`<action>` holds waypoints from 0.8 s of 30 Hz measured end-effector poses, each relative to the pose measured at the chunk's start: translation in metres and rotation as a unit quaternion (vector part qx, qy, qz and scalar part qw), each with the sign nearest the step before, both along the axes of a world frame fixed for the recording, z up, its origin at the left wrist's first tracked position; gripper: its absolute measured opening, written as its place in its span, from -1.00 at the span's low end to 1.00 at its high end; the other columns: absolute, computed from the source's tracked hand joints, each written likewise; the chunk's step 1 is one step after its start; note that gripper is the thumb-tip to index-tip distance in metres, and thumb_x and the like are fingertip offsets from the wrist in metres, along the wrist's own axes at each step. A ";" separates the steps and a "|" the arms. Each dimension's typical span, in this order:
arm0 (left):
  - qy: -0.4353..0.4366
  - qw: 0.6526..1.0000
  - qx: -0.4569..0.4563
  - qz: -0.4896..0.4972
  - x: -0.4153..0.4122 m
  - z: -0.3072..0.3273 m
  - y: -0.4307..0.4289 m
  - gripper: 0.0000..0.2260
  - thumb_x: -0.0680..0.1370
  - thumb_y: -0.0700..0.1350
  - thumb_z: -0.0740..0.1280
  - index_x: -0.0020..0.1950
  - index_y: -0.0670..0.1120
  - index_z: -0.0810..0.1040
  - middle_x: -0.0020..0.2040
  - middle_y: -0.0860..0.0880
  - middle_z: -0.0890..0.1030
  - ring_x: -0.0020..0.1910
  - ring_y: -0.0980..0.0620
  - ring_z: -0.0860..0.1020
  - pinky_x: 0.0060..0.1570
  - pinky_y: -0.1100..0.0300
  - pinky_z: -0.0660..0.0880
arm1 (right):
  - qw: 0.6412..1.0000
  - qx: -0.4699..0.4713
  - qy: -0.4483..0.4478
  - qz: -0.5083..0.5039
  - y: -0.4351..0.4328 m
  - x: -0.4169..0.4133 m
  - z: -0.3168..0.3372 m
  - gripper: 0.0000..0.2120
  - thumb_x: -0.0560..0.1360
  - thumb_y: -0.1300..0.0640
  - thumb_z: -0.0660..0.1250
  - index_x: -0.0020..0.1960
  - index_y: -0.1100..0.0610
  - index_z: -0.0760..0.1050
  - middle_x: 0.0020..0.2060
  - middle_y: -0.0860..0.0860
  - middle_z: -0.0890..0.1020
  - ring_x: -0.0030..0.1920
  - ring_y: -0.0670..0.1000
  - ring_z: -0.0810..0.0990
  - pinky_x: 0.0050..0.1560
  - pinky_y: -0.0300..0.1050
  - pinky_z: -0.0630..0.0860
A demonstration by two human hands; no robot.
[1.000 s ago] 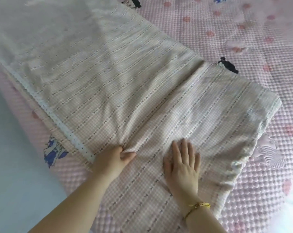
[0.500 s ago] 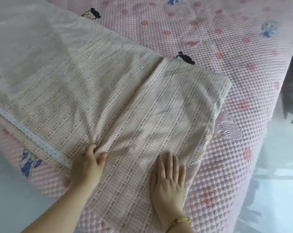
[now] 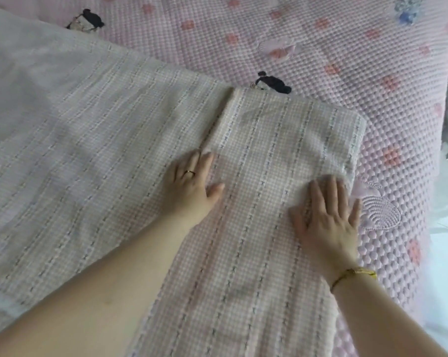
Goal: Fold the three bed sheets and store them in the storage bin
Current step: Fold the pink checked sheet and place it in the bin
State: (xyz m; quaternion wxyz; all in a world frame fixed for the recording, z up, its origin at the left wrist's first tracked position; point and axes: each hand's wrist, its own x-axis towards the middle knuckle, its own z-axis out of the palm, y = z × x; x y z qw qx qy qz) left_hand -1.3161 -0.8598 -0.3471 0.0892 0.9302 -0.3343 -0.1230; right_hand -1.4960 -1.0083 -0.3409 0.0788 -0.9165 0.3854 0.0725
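A pale pink checked bed sheet (image 3: 94, 155) with dotted stripes lies spread across the bed, its right end folded over into a flap (image 3: 282, 140). My left hand (image 3: 192, 186), wearing a ring, lies flat on the sheet along the flap's left fold edge. Near the flap's right edge my right hand (image 3: 326, 215) presses flat on the fabric, fingers spread, a yellow bracelet at the wrist. Neither hand grips anything. No storage bin or other sheets appear in view.
The pink quilted bedspread (image 3: 320, 42) with small cartoon figures covers the bed beyond and to the right of the sheet. The bed's right edge (image 3: 434, 176) drops to a pale floor (image 3: 447, 279).
My left hand has let go of the pinched fold and now lies flat further up the sheet. My right hand slid toward the flap's right edge. The view moved closer.
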 end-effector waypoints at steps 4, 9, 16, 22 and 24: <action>-0.039 0.997 0.018 -0.072 0.032 -0.020 -0.012 -0.33 0.45 0.29 -0.18 0.52 0.05 -0.03 0.53 -0.04 0.04 0.51 -0.02 -0.04 0.45 0.07 -0.22 | 0.996 0.002 0.027 -0.083 -0.051 0.059 -0.005 -0.36 0.55 -0.22 -0.12 0.52 0.05 -0.16 0.50 0.01 -0.22 0.48 -0.04 -0.30 0.41 0.00 -0.40; -0.076 0.992 -0.039 -0.088 0.038 -0.049 -0.011 -0.44 0.48 0.16 0.04 0.41 -0.06 0.29 0.36 -0.19 0.42 0.37 -0.10 0.20 0.37 0.07 -0.15 | 0.990 -0.011 0.026 -0.136 -0.071 0.085 -0.027 -0.37 0.54 -0.20 -0.16 0.52 0.05 -0.15 0.51 0.02 -0.16 0.50 -0.01 -0.24 0.43 0.05 -0.32; -0.073 0.993 -0.050 -0.080 0.037 -0.049 -0.012 -0.47 0.45 0.14 0.07 0.35 -0.08 0.27 0.31 -0.21 0.47 0.32 -0.11 0.21 0.36 0.07 -0.11 | 0.988 0.011 -0.005 -0.153 -0.064 0.083 -0.019 -0.42 0.58 -0.13 -0.08 0.52 0.05 -0.16 0.51 0.00 -0.19 0.49 -0.03 -0.27 0.45 0.00 -0.33; -0.089 0.991 -0.052 -0.086 0.034 -0.050 -0.015 -0.45 0.46 0.14 0.04 0.36 -0.13 0.30 0.32 -0.24 0.44 0.33 -0.13 0.23 0.31 -0.02 -0.01 | 0.980 0.063 -0.049 -0.184 -0.007 0.036 -0.008 -0.44 0.58 -0.11 -0.05 0.51 -0.01 -0.13 0.51 -0.01 -0.16 0.50 -0.01 -0.22 0.45 -0.07 -0.29; -0.082 0.993 -0.036 -0.082 0.030 -0.044 -0.016 -0.39 0.45 0.17 -0.02 0.39 -0.14 0.32 0.39 -0.22 0.37 0.39 -0.15 0.23 0.33 0.01 -0.06 | 0.975 0.082 -0.064 -0.197 0.028 0.001 -0.006 -0.42 0.57 -0.13 -0.01 0.51 -0.03 -0.14 0.51 -0.05 -0.15 0.50 -0.03 -0.19 0.44 -0.14 -0.29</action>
